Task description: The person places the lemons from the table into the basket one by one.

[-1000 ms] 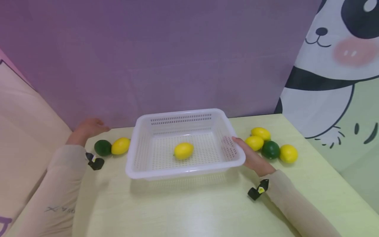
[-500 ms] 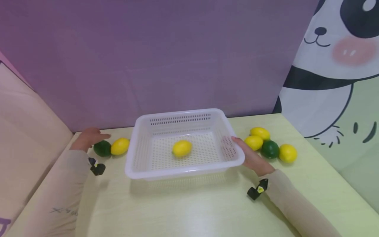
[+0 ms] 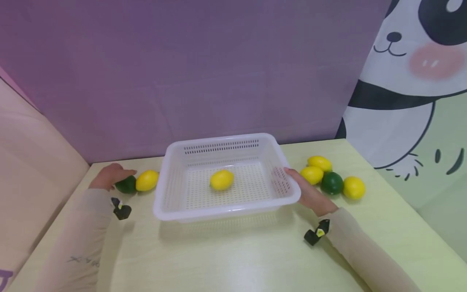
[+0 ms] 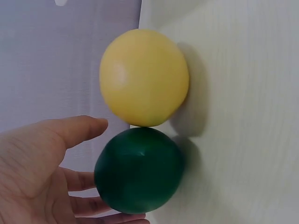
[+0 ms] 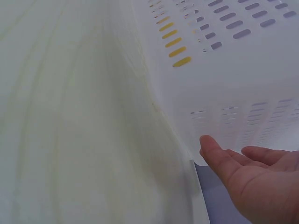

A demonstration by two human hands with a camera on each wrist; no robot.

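Observation:
My left hand (image 3: 112, 175) reaches over a dark green, rounded fruit (image 4: 140, 170) at the table's back left. In the left wrist view the thumb (image 4: 84, 129) is spread beside it and the other fingers extend behind and below it. A lemon (image 3: 147, 180) touches this fruit on its right. A white perforated plastic basket (image 3: 233, 209) stands mid-table with one lemon (image 3: 221, 179) inside. On the basket's right end, my right hand (image 3: 310, 194) grips the rim; part of its fingers is hidden behind the wall in the head view.
Right of the basket, several lemons (image 3: 354, 187) cluster around another dark green fruit (image 3: 332, 183). The pale table (image 3: 226, 255) meets a purple wall (image 3: 219, 73) at its back edge. A panda picture (image 3: 397, 77) covers the right wall.
My left hand has come down from above the table's back left corner onto the green fruit. The lemon inside the basket has rolled slightly left and back. My right hand keeps its place.

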